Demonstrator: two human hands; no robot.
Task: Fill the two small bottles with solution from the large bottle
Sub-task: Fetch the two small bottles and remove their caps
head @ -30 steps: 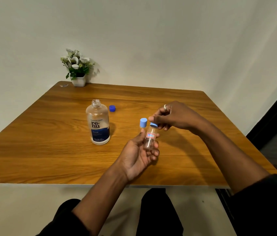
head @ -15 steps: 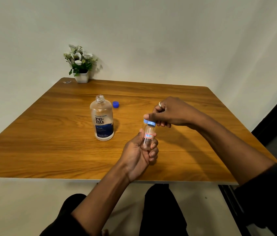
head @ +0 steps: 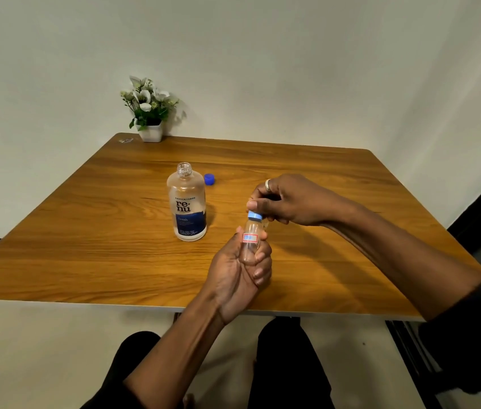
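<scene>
Hands: left hand (head: 237, 273) is gripping the small bottle (head: 251, 240) by its lower body, fingers curling round it; right hand (head: 289, 199) is pinching the light-blue cap (head: 254, 215) from above.
Small bottle: being held just above the surface (head: 85, 246), at 4 o'clock of the large bottle (head: 187, 205), apart from it.
Risk: my judgement is that a hard twist may be outrunning the left grip, letting the glass slip. A hand swinging toward 10 o'clock may be tipping the open large bottle and spilling solution.
Axis: long axis is standing near upright, neck pointing toward 12 o'clock.
Large bottle: standing uncapped; dark blue cap (head: 209, 179) is lying just beside it, at its 1 o'clock.
</scene>
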